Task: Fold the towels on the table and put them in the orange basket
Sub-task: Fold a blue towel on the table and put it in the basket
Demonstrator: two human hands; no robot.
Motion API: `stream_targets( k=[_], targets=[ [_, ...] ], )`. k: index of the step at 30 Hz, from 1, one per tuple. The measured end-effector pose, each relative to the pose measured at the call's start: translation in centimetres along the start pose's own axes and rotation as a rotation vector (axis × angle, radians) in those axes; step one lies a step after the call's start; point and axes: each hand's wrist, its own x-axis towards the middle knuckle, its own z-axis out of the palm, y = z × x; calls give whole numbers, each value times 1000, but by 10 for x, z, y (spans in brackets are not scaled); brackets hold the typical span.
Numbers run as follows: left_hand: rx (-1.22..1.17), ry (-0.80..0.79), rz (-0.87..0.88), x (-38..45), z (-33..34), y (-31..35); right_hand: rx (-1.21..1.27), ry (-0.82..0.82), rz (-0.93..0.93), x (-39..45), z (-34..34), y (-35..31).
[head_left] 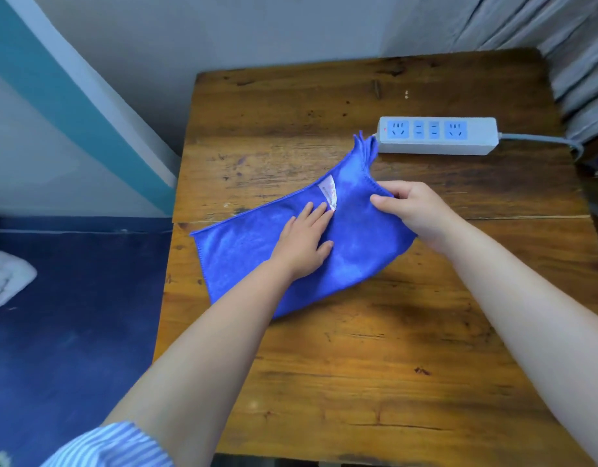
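While your left hand [302, 239] lies flat on the blue towel [243, 251], your right hand [414, 210] holds the towel's right side. The fingers of your left hand are straight and a little spread, and they press down on the cloth near its middle. The tips of those fingers touch the white label [328, 192] sewn on the towel. The fingers of your right hand are curled, and they pinch the towel's edge between the thumb and the other fingers. That side of the towel is lifted a bit off the wood and looks bunched up.

The towel sits in the middle of the wooden table [358, 365]. It lies slanted, with its near left corner close to the table's left edge. Its far corner sticks up in a little point, just beside the white power strip [437, 135]. You cannot tell if the point touches the strip.

The power strip lies flat at the back of the table, and its gray cord [540, 140] runs off to the right. A gray curtain [567, 45] hangs behind the table's right corner. A blue floor [72, 315] shows on the left. Your left sleeve [112, 446] has blue and white stripes.
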Motion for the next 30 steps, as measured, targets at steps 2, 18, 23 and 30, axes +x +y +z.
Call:
stream_targets(
  k=[2,18,23,30],
  targets=[
    [-13,-6,36,-11,-10,-11,3,-55,-28,-8,19,-11],
    [-1060,357,-641,-121,-34,-139,-332,-143,86,-10,189,11],
    [-1477,233,-709,-109,-38,-131,-421,-69,83,-6,205,25],
    [-1380,368,-559,-79,-40,-122,-625,-37,-28,-23,210,33]
  ],
)
